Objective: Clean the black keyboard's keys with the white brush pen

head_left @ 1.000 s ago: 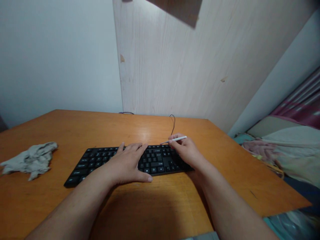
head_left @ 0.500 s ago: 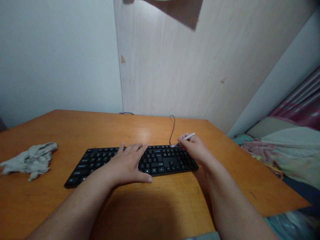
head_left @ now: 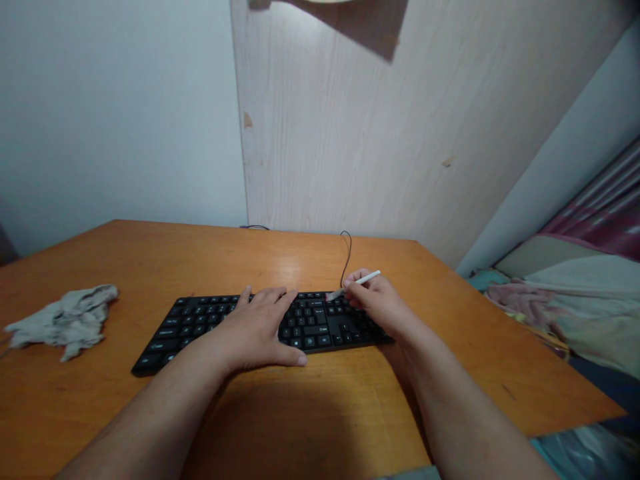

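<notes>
A black keyboard (head_left: 315,330) lies at a slight slant across the desk. Over its middle keys my left hand (head_left: 260,327) is spread flat, fingers apart, with the thumb along the front edge. My right hand (head_left: 373,297) is closed in a pinch around a small brush with a white handle (head_left: 369,277). The brush's pale, pinkish tip points left and rests at the top row of keys, right of the keyboard's middle. Some keys under both hands are hidden.
A crumpled grey cloth (head_left: 67,320) lies on the wooden desk (head_left: 200,257) at the left. A thin black cable (head_left: 349,257) runs back from the keyboard to the wall. Beyond the desk's right edge is heaped bedding (head_left: 575,287).
My right hand has moved a little left with the brush, its tip shifting left along the top key row. My left hand stays in place on the keyboard.
</notes>
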### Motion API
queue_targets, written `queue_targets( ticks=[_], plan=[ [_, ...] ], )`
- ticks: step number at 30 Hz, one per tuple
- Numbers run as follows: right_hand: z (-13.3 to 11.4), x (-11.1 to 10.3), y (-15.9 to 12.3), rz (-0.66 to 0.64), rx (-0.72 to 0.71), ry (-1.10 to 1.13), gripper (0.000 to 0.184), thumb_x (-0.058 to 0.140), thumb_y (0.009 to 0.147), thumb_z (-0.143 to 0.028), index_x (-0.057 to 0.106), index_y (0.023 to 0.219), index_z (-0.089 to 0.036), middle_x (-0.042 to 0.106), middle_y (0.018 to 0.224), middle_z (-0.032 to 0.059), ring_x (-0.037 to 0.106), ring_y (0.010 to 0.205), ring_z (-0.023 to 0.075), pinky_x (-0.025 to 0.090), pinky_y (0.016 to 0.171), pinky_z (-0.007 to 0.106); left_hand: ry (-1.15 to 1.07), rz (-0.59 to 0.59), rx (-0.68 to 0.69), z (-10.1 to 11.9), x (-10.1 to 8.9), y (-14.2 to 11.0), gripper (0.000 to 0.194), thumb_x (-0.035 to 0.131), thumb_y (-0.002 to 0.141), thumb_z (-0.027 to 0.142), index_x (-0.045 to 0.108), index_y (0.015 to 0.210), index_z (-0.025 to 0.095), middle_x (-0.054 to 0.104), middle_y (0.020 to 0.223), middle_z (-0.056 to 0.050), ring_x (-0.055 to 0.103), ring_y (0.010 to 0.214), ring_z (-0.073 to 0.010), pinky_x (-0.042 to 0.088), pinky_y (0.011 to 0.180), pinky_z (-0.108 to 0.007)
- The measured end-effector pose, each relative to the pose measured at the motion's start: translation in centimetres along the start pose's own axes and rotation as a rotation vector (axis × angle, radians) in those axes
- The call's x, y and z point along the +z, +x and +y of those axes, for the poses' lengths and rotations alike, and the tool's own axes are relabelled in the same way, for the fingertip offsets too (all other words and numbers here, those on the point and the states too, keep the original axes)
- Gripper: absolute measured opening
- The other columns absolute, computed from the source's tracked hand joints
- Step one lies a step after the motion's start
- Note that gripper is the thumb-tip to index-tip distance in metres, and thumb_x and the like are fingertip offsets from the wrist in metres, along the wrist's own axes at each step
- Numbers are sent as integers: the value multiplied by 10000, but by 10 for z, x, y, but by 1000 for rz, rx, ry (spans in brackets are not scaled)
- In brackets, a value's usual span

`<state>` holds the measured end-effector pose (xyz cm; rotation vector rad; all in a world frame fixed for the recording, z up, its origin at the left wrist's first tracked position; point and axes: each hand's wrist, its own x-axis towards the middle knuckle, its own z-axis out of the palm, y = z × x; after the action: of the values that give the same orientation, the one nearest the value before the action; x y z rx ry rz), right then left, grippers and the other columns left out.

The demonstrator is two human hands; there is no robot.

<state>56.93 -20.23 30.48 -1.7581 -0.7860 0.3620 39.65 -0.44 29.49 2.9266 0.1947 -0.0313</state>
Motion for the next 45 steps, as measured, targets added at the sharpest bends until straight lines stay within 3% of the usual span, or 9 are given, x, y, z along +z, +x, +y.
queue_targets(
  ticks=[12,15,18,21,25,29,35,41,45],
  plan=[
    [13,-39,9,324,-53,-397,135,576,820,-299,523,716,-232,580,634,-4,531,605,174,328,580,289,9,3,-3,0,0,0,1296,645,617,882,263,1636,179,292,1663,-220,280,1513,-459,74,1214,-684],
    [6,-39,6,315,-53,-274,119,579,805,-305,524,735,-225,558,654,-12,527,588,160,339,571,284,18,-4,-9,0,0,1,1290,653,623,866,255,1638,175,289,1665,-219,277,1517,-449,80,1214,-682],
    [2,-31,5,214,-40,-123,150,590,803,-349,542,762,-214,543,659,-19,516,579,151,351,562,276,21,-6,-9,0,0,2,1289,651,625,866,256,1637,170,290,1664,-220,274,1518,-445,75,1213,-683],
    [5,-30,6,172,-5,-199,163,571,819,-360,552,755,-211,561,652,-14,518,586,154,359,565,274,12,-4,-7,0,0,2,1292,643,622,874,256,1637,175,291,1665,-214,271,1519,-448,69,1214,-682],
    [13,-46,9,304,16,-385,155,574,807,-300,533,680,-220,564,625,4,501,615,174,322,580,290,5,-3,-12,0,1,2,1301,643,613,879,256,1638,177,288,1668,-207,273,1515,-457,61,1214,-685],
    [11,-55,8,432,-4,-429,148,571,796,-274,503,672,-230,524,628,0,464,621,176,286,579,294,12,-12,-15,0,0,2,1303,642,617,877,255,1637,165,279,1671,-207,260,1523,-445,61,1218,-678],
    [7,-40,6,197,-20,-233,122,526,789,-273,507,676,-230,532,628,-9,483,584,157,355,570,282,22,-13,-11,0,0,2,1305,639,620,881,251,1637,160,274,1671,-214,269,1523,-432,62,1214,-683],
    [13,-53,8,328,-7,-345,165,584,772,-280,495,643,-229,522,600,-4,465,604,173,305,578,290,15,-7,-10,0,0,2,1304,639,612,887,251,1638,182,274,1672,-208,274,1522,-431,67,1214,-683],
    [7,-42,6,258,-21,-302,166,517,816,-310,492,672,-230,540,625,-4,491,592,164,361,581,286,13,-7,-8,-2,2,2,1305,631,609,897,256,1638,187,277,1671,-207,273,1522,-434,71,1217,-676]
  ],
)
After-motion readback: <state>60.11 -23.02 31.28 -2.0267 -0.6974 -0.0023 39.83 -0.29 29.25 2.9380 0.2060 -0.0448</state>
